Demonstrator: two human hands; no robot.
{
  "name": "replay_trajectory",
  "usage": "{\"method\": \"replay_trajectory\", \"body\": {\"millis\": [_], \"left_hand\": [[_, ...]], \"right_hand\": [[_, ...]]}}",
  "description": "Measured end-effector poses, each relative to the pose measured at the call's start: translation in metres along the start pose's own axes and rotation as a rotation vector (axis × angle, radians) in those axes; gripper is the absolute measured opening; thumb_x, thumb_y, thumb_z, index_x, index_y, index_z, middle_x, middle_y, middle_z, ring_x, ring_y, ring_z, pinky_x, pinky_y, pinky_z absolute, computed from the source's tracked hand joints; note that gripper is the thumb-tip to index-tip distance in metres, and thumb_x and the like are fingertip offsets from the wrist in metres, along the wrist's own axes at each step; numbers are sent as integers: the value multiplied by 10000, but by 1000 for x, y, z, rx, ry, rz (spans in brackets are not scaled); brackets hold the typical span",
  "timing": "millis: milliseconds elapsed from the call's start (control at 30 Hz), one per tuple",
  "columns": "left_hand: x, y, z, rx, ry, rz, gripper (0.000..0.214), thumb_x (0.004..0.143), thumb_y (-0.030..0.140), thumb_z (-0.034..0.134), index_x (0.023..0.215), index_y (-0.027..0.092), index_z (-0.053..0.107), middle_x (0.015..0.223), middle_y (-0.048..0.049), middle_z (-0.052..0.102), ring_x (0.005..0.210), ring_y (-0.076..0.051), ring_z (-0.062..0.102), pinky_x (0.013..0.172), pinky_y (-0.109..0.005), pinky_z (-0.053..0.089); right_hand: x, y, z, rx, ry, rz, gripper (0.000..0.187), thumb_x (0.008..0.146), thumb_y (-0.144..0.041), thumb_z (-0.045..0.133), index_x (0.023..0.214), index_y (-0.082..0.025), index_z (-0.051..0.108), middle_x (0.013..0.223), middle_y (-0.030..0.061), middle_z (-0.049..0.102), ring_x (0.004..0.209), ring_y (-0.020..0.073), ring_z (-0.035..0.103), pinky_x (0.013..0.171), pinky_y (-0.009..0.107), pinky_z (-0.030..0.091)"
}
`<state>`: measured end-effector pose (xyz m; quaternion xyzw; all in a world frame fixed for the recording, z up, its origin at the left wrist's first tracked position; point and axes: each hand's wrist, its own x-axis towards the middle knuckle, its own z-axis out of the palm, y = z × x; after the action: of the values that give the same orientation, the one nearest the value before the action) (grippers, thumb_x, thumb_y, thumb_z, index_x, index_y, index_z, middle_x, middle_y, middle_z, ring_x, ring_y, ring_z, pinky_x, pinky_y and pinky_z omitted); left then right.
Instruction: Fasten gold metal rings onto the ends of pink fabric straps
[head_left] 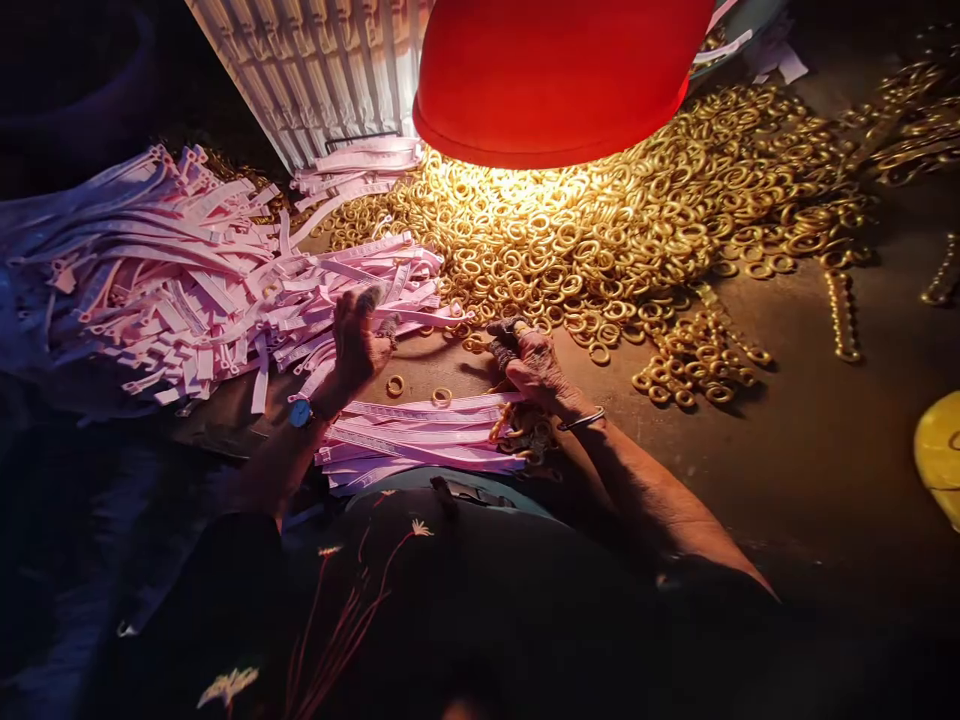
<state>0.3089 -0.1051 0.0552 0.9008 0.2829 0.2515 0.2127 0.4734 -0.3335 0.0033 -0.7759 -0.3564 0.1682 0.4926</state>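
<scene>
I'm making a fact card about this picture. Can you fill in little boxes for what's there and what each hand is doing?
Light: red lamp shade hanging over the pile
Big pile: gold-coloured metal rings on the dark work surface
Left heap: pink plastic strips
Left hand: reaching into the pink strips, fingers curled on one
Right hand: at the edge of the ring pile, grip pinched; what it holds is too small to tell
Near lap: sorted bundle of pink strips
Loose rings: two between the hands

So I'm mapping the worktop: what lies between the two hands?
In the head view, two loose gold rings lie on bare dark worktop between the left hand and right hand.
</scene>
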Motion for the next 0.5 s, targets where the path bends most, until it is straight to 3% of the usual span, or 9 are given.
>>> {"method": "replay_trajectory", "body": {"millis": [133, 267, 367, 500], "left_hand": [[11, 25, 32, 33, -285, 145, 219, 848, 258, 665, 1046, 173, 704, 1160, -164, 699, 1217, -361, 574, 1088, -531, 404], [27, 29, 50, 46, -449, 215, 203, 739, 69, 584, 876, 203, 650, 936, -124, 663, 998, -299, 590, 952, -456, 428], [28, 32, 45, 124, -460, 238, 236, 717, 22, 537, 842, 200, 627, 863, -108, 626, 897, -274, 573, 861, -418, 426], [10, 43, 22, 209, -481, 210, 141, 760, 83, 568, 837, 170, 646, 852, -130, 629, 824, -271, 574, 745, -383, 406]], "right_hand": [[2, 7, 2, -36, -7, -7, 317, 852, -431, 595, 1036, -185, 673, 934, 115, 699, 867, 261, 659, 875, 462, 564], [1, 1, 0, -58, -3, -76, 330, 879, -450, 572, 1060, -191, 668, 887, 90, 686, 826, 233, 632, 820, 409, 552], [-1, -6, -3, -74, 13, -112, 324, 895, -466, 556, 1040, -198, 665, 825, 66, 659, 743, 198, 568, 723, 348, 515], [0, -21, -2, -172, 8, -207, 266, 863, -417, 579, 1003, -208, 664, 793, 52, 627, 713, 186, 521, 684, 323, 473]]}}
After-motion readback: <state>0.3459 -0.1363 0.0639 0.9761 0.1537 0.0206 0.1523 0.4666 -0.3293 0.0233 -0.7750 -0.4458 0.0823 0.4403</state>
